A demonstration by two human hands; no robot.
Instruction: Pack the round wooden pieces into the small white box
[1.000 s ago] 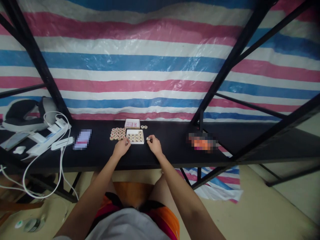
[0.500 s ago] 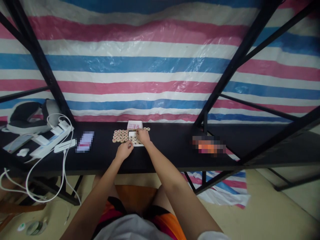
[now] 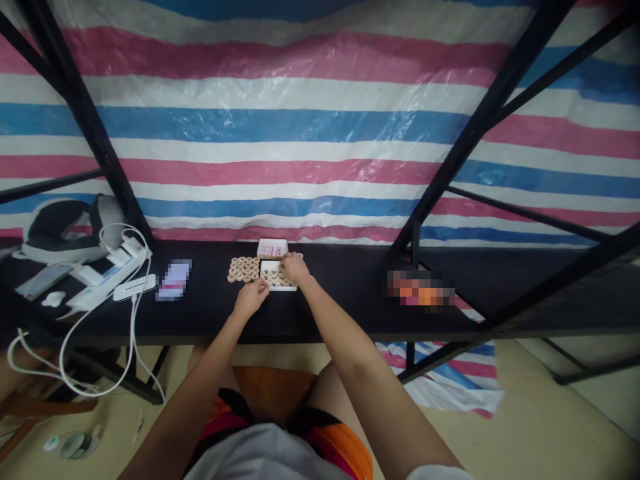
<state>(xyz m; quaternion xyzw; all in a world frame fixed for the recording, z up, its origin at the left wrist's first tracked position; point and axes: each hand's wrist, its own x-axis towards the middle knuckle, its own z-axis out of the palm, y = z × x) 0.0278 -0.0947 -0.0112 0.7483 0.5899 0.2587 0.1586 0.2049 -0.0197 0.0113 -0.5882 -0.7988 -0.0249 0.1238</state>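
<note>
A small white open box point(image 3: 283, 289) stands on the black desk, with several round Chinese chess pieces point(image 3: 273, 277) lying in it. My left hand point(image 3: 251, 297) is closed at the box's near left corner, its fingertips gripping the edge. Over the box's right side, the fingers of my right hand point(image 3: 295, 267) are pinched together and point down; whatever is between them is hidden. Red-marked pieces point(image 3: 243, 269) lie in neat rows left of the box. Behind it sits the white lid point(image 3: 273, 248), with pink print inside.
A phone point(image 3: 174, 280) lies to the left, near a power strip point(image 3: 107, 277) with white cables and a grey neck pillow point(image 3: 70, 230). A blurred orange item point(image 3: 420, 290) is on the right. Black metal posts and a striped sheet point(image 3: 300, 127) stand behind the desk point(image 3: 345, 300).
My right hand has shifted right, from the box's back middle to its right side, showing more of the pieces inside. My left hand stays at the near left corner. The view has shifted slightly.
</note>
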